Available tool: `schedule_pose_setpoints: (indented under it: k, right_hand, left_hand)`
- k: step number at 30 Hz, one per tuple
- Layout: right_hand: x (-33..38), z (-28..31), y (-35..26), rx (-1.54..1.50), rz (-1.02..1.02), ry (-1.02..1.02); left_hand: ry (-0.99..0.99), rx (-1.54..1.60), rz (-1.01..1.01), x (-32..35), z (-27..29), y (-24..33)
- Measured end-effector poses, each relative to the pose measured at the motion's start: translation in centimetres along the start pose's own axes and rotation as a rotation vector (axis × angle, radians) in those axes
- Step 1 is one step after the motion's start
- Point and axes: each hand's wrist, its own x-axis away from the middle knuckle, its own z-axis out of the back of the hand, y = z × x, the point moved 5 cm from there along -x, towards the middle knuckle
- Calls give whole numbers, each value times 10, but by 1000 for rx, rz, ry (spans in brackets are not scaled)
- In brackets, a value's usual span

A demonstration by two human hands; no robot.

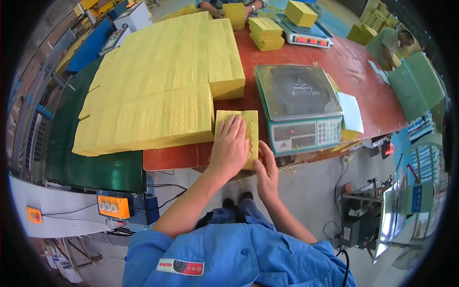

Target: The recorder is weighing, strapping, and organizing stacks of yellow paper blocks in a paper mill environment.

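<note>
Head camera: where was the yellow stack (254, 125) that the person had in hand?

It lay on the red table (306, 51) by the front edge, between a large spread of yellow blocks (153, 76) on the left and a scale (299, 95) with a dark plate on the right.

And what was the left hand (231, 146) doing?

It rested on top of the stack, fingers stretched out close to each other, palm down.

Did the right hand (268, 171) grip anything?

It was at the lower right edge of the stack, fingers bent and thumb apart from them. Whether it pinched the edge, I couldn't tell.

What stood farther back?

A second scale (308, 37) with a yellow block (301, 13) on top, and a shorter pile (265, 34) just left of it. Beyond the table, a co-worker had both hands by another upright yellow block (234, 16).

Anything near the left side?

A dark green surface (95, 167) ran beside the table, partly under the blocks, with an orange button box (114, 206) below its front edge.
</note>
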Motion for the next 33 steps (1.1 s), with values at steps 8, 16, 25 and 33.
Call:
schedule_pose_setpoints:
  k: [8, 16, 25, 33]
  right_hand:
    - [55, 38, 106, -480, -542, 283]
    - [48, 19, 74, -503, -637, 50]
    - [12, 52, -71, -294, -328, 18]
    - [-74, 125, -184, 302, 422, -44]
  left_hand:
    - [-56, 23, -109, 47, 19, 31]
    - [-52, 105, 12, 53, 32, 7]
    - [126, 716, -1, -4, 101, 38]
    - [227, 1502, 226, -69, -9, 68]
